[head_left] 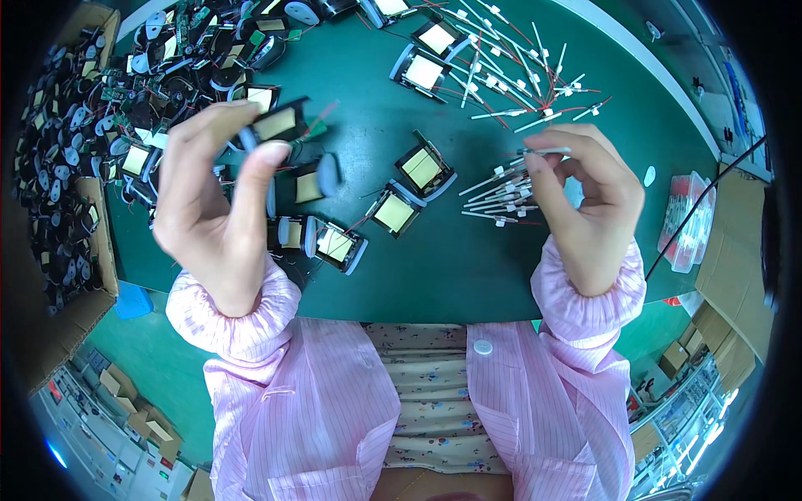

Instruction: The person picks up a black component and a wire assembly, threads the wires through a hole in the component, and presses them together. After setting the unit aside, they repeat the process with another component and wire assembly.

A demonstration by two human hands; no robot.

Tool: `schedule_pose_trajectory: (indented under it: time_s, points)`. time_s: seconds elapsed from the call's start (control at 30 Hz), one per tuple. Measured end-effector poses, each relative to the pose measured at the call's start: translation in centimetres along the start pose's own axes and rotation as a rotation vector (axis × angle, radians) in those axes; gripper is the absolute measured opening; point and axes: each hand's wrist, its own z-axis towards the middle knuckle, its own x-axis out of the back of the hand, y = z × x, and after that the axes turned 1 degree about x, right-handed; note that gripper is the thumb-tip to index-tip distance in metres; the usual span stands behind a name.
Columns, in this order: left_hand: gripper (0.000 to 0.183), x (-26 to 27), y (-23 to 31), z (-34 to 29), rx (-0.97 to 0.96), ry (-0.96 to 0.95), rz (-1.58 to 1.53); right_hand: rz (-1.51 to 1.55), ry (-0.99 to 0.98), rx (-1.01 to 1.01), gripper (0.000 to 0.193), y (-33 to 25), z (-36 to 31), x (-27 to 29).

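Note:
My left hand (205,188) pinches a small black electronic assembly (281,124) between thumb and fingers; it has a pale yellow pad, a green board end and a thin red wire, and is blurred. My right hand (595,188) is closed on a thin white stick (547,151), its thumb and fingertips hiding part of it. Just left of that hand lies a small bunch of similar white sticks (501,199) with white connectors and red wires. Between my hands, several like assemblies rest on the green table, among them one assembly (422,168) with its yellow pad facing up.
A dense heap of black and grey assemblies (167,75) covers the far left. Beside it stands a cardboard box (104,250) full of similar parts. More white sticks (518,71) spread at the far right. A clear plastic tub (687,221) sits at the right edge, with a black cable crossing it.

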Motion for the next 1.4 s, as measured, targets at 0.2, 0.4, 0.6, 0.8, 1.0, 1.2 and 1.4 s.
schedule_pose_trajectory:
  time_s: [0.2,0.4,0.6,0.8,1.0,1.2,1.4]
  points:
    - [0.043,0.5,2.0,-0.6,0.290,0.242,-0.673,0.746,-0.118,-0.287,0.015,-0.9,-1.4,0.5]
    - [0.046,-0.8,4.9,-2.8,0.740,-0.157,-1.596,1.288,-0.250,-0.341,0.012,-0.9,-2.7,-0.1]
    - [0.024,-2.0,5.4,-3.5,0.476,-0.519,-0.835,1.220,-0.239,-0.288,0.013,-1.9,-3.6,-0.5]
    - [0.008,-2.2,7.4,-3.4,0.429,-0.558,-0.677,0.818,-0.183,-0.081,0.020,-2.6,-4.0,-0.1]
    - [0.007,-2.5,7.0,-3.9,0.345,-0.513,-0.716,0.733,-0.235,0.123,0.014,-1.4,-4.5,-0.4]
    - [0.007,-2.1,6.9,-4.1,0.334,-0.511,-0.675,1.079,-0.157,-0.202,0.023,-2.5,-4.4,0.2]
    - [0.009,-1.9,7.3,-3.8,0.222,-0.477,-0.633,0.594,-0.383,0.040,0.024,-2.7,-3.4,-0.3]
